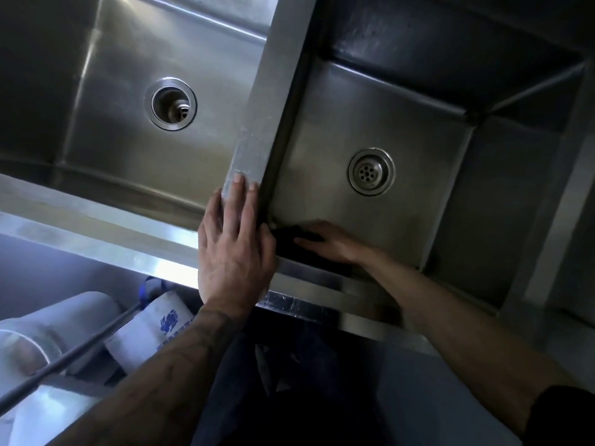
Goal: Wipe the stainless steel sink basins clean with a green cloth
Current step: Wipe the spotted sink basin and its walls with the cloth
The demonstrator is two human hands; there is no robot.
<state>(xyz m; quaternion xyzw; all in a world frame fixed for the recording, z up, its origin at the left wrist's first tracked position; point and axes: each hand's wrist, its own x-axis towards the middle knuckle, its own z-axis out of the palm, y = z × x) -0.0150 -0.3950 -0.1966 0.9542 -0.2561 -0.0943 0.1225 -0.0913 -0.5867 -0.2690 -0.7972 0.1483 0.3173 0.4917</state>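
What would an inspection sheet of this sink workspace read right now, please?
Surface: steel left basin and right basin, split by a divider; a drain in each; dull streaks on the right basin's far wall.
Job's things: cloth in the right basin's near-left corner; it looks dark, colour hard to tell.
Clutter: nothing seen in either basin.
Hands: left hand rests flat on the divider's near end; right hand presses the cloth.
Cables: one thin dark line below the sink, rod or hose, cannot tell.
Surroundings: white pipes with blue print under the front rim.
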